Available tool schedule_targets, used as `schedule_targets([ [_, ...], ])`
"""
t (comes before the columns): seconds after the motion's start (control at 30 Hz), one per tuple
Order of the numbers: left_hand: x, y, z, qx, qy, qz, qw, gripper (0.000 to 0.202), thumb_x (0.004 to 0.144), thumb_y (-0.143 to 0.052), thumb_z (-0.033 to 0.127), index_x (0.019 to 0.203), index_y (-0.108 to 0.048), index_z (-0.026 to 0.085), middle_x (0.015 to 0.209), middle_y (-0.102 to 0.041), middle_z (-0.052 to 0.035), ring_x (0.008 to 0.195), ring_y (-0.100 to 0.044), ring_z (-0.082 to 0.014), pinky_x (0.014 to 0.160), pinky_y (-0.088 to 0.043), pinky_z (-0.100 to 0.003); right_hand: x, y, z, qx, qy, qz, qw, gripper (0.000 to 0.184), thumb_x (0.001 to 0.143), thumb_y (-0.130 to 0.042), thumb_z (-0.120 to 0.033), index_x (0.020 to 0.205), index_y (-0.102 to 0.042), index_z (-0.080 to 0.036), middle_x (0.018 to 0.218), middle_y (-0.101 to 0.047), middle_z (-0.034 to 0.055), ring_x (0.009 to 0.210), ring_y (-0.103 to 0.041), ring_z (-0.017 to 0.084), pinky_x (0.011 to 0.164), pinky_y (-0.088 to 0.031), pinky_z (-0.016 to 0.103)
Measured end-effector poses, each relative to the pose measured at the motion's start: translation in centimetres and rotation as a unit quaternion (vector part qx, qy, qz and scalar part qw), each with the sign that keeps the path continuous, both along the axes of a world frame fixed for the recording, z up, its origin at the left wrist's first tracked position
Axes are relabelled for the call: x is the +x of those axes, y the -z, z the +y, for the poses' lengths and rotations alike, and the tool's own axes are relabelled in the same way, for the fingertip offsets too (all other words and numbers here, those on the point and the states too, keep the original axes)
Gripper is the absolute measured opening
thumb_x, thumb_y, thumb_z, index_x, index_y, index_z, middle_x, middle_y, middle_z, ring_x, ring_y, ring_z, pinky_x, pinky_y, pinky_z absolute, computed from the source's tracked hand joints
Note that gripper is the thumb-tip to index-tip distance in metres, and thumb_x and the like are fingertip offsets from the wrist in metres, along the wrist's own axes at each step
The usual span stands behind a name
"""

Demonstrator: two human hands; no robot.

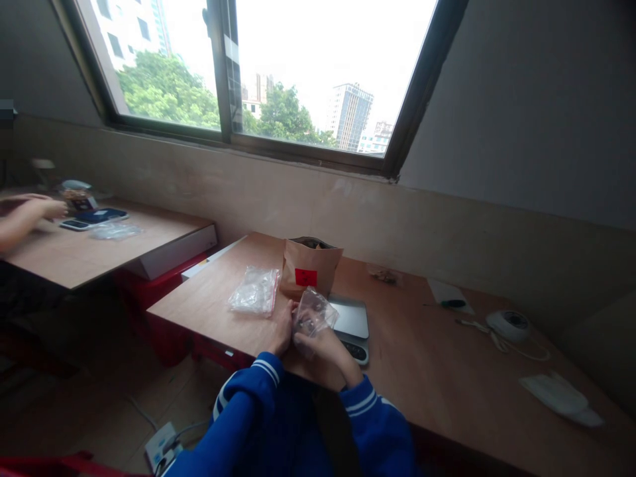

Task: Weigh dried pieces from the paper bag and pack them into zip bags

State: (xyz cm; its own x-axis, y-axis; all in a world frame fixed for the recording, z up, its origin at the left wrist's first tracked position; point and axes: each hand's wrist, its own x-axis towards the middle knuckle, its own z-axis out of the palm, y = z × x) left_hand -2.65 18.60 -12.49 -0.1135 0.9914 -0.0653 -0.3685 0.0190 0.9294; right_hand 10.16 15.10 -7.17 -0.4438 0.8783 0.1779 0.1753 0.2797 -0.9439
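Observation:
Both hands meet at the near edge of a wooden table [437,371]. My right hand [325,351] is closed around a small clear plastic bag [314,311] with dark bits inside. My left hand [284,329] pinches the same bag at its left side. Just behind the bag lies a flat silver kitchen scale [352,319]. A brown paper bag [309,267] with a red label stands open behind the scale. A pile of clear plastic bags [254,291] lies to its left. Blue sleeves with white stripes cover my forearms.
Another person's hand [30,213] rests on a second wooden table [99,245] at the left, near a dark scale [102,215] and a plastic bag. On my table's right side lie a white round device [507,324] with a cable, a folded white cloth [559,395] and a pen [450,303]. A power strip [161,447] sits on the floor.

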Motion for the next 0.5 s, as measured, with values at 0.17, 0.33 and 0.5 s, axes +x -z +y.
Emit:
schedule_targets([
  [0.17, 0.0, 0.1, 0.0, 0.002, -0.014, 0.002, 1.000, 0.040, 0.084, -0.048, 0.050, 0.079, -0.063, 0.013, 0.073, -0.069, -0.0064, 0.072, -0.063, -0.0192, 0.076, -0.048, -0.032, 0.3, -0.1, -0.1, -0.017, 0.000, 0.023, 1.000, 0.031, 0.071, -0.065, -0.017, 0.102, -0.060, -0.020, 0.101, -0.069, 0.0037, 0.097, -0.064, 0.023, 0.091, -0.047, 0.039],
  [0.33, 0.0, 0.2, 0.1, 0.009, -0.025, -0.005, 1.000, 0.044, 0.079, -0.052, 0.056, 0.075, -0.063, 0.014, 0.071, -0.068, -0.0059, 0.069, -0.063, -0.0186, 0.072, -0.049, -0.031, 0.9, -1.2, -1.0, -0.013, 0.040, 0.008, 0.999, 0.023, 0.074, -0.064, -0.021, 0.098, -0.064, -0.019, 0.094, -0.071, 0.0047, 0.085, -0.067, 0.022, 0.080, -0.051, 0.036],
  [0.5, 0.2, 0.0, 0.0, -0.007, -0.027, -0.028, 0.999, 0.045, 0.079, -0.051, 0.057, 0.075, -0.064, 0.015, 0.062, -0.064, -0.0038, 0.064, -0.061, -0.0187, 0.065, -0.049, -0.031, 3.3, -3.4, -1.9, 0.004, 0.080, 0.010, 0.997, 0.023, 0.076, -0.064, -0.024, 0.099, -0.060, -0.020, 0.097, -0.068, 0.0038, 0.084, -0.065, 0.019, 0.074, -0.053, 0.031],
])
